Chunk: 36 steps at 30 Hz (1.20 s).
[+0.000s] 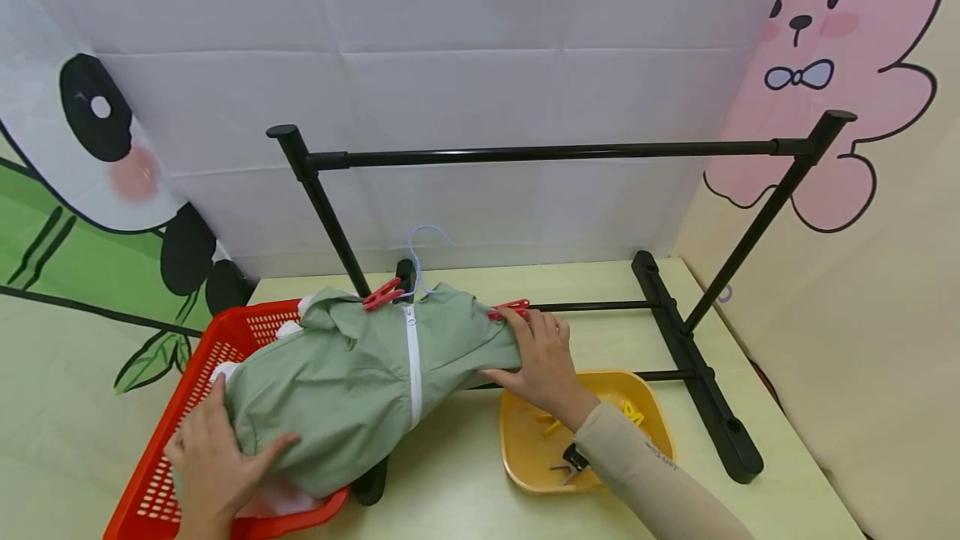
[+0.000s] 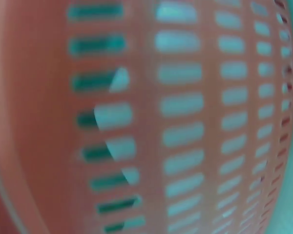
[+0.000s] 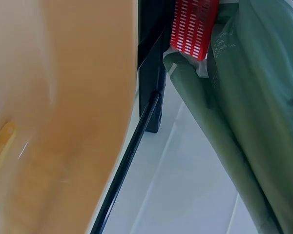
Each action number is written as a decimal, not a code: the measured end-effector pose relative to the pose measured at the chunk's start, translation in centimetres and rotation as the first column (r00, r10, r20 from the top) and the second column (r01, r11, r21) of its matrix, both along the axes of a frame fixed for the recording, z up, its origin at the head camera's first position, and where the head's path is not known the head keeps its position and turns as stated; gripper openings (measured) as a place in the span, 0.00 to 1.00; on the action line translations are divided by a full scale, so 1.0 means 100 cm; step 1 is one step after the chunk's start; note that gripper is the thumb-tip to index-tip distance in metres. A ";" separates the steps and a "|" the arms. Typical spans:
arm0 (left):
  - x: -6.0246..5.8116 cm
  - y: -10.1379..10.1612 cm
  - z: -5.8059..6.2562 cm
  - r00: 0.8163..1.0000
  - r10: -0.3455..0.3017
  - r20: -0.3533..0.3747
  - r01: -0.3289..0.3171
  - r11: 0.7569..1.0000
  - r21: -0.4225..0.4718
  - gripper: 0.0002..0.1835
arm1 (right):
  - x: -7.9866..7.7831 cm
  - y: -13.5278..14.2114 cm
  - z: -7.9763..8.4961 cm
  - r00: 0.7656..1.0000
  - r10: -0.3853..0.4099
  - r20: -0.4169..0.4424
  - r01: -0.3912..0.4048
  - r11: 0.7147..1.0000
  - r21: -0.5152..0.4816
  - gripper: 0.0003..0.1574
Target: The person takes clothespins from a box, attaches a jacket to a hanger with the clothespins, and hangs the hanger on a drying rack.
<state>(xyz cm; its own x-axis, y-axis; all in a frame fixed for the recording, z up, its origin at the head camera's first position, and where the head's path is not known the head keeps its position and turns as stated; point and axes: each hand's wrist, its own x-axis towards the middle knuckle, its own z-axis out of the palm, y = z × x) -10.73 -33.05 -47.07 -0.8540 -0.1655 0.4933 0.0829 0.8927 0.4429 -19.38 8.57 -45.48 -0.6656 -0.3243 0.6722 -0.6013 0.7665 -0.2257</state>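
Note:
A green zip-up garment (image 1: pixel 322 398) with a white zipper (image 1: pixel 413 357) lies partly over a red basket (image 1: pixel 258 323) on a light purple hanger (image 1: pixel 417 261). Two red clothespins, one by the collar (image 1: pixel 382 294) and one at the far shoulder (image 1: pixel 510 308), are on it. My right hand (image 1: pixel 543 357) grips the garment's right end beside the second clothespin. With fingers and thumb spread, my left hand (image 1: pixel 217 461) rests on the garment's left side above the basket. Only the basket's slotted wall (image 2: pixel 146 117) shows in the left wrist view; hanging green cloth (image 3: pixel 249 107) appears in the right wrist view.
A black rack with a top bar (image 1: pixel 555 153) and a right foot (image 1: pixel 697 373) stands on the pale table (image 1: pixel 442 457). Under my right forearm is a yellow tray (image 1: pixel 517 448) with yellow pieces (image 1: pixel 632 412) and a small black-and-metal item (image 1: pixel 576 458). White cloth (image 1: pixel 288 329) shows in the basket.

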 end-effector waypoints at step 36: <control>-0.015 0.038 -0.006 0.970 -0.182 0.161 0.195 0.979 -0.063 0.86 | 0.002 0.005 -0.007 0.983 -0.149 0.109 0.157 0.985 -0.071 0.57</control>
<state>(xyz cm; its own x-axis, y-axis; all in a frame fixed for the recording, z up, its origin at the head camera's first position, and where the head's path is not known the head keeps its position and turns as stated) -12.26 -29.29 -47.69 -0.9326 0.0395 0.3587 0.1894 0.8997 0.3934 -19.13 9.06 -46.20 -0.7701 -0.1620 0.6170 -0.4489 0.8248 -0.3437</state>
